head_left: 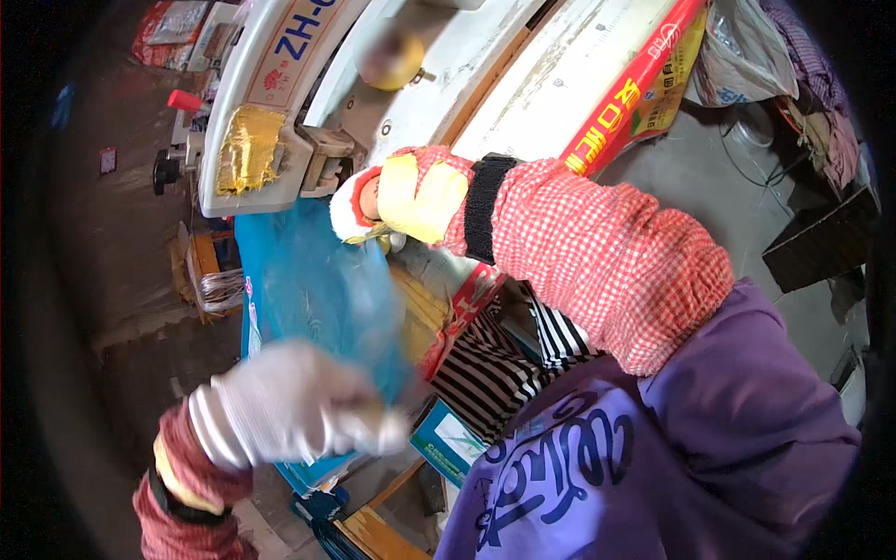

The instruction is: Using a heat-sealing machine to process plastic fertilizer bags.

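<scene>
The left hand (299, 401), in a white knit glove and blurred, is closed in a pinch on the near end of a thin blue plastic bag (317, 280), while the right hand (392, 201), in a white glove with yellow tape across the back and a red checked sleeve cover, is curled on the far end of the same bag; its fingertips are hidden, so I cannot tell how tightly they press. The bag is stretched between the two grips, running from the near one up to the white machine head (280, 103), which stands just beyond the right hand and is the largest thing there. I think the step is done well if both hands keep the film flat and equally tight, because such thin plastic wrinkles easily and may slide out of gloved fingers. The right grip is touching or almost touching the metal parts under the machine head, near a patch of gold tape (247, 149), so there the room is very small and the fingers should stay back from that edge. To the right of the bag lie a yellow and red package (448, 308) and a black and white striped cloth (504, 355), close beside the film. Below the left grip a wooden edge (383, 537) shows, and to its left the dark floor (103, 280) gives more open room. Beyond the right wrist a red strip (635, 84) runs along the white table.
</scene>
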The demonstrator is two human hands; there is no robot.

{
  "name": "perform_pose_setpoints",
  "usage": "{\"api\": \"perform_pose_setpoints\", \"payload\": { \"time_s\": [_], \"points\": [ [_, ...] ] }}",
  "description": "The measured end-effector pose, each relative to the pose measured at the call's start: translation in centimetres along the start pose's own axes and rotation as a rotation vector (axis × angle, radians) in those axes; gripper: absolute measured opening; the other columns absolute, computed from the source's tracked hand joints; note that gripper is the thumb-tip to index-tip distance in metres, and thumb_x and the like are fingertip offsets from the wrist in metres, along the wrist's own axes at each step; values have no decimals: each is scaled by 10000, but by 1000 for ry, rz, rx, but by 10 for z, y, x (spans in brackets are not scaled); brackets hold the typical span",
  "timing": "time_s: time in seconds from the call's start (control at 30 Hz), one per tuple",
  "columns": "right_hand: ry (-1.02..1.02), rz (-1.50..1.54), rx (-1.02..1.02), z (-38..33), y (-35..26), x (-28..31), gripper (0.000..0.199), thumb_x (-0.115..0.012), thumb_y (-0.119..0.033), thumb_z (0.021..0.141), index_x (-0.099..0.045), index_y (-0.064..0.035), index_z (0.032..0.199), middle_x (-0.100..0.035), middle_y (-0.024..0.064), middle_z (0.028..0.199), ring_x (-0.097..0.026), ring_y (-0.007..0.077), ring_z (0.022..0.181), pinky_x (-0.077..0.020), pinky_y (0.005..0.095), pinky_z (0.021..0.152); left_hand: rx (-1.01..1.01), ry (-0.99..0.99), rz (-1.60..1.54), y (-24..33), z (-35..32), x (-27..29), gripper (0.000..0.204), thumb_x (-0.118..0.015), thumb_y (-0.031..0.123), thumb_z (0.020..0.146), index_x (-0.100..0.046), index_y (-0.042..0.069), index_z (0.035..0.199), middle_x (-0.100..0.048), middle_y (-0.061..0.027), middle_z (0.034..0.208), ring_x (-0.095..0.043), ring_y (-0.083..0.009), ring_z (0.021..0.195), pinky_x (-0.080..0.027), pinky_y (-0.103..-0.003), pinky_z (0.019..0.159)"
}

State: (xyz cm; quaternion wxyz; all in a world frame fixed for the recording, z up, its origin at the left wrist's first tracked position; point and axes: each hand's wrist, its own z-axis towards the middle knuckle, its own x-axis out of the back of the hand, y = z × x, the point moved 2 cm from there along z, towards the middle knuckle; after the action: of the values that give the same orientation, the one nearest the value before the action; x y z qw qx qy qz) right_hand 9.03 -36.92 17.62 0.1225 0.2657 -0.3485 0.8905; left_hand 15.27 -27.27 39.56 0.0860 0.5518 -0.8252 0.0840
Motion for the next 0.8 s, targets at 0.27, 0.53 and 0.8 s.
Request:
{"api": "perform_pose_setpoints", "payload": {
  "time_s": [0.27,0.53,0.8],
  "points": [
    [-410,-396,-125,34,-74,2,117,-658,-212,644,-698,-137,725,-661,80,777,-613,218,731,-485,403,627,-406,-12,581,47,-10,-82,120,-603,231,589,-559,135,530,-501,-24,537,-547,-247,551,-414,-358,505],
    [-918,-92,361,-44,-114,-19,294,-564,-255,738,-635,-47,934,-636,125,887,-608,269,791,-483,379,700,-664,393,420,47,28,-78,162,-587,223,709,-574,135,574,-532,-38,595,-583,-229,609,-454,-365,557],
    [-416,205,-593,5,-69,29,335,-559,-272,782,-575,11,960,-630,206,768,-631,345,716,-499,421,646,-588,384,477,38,27,-84,106,-627,220,653,-619,137,588,-550,-35,604,-594,-240,578,-458,-362,507]
  ]
}}
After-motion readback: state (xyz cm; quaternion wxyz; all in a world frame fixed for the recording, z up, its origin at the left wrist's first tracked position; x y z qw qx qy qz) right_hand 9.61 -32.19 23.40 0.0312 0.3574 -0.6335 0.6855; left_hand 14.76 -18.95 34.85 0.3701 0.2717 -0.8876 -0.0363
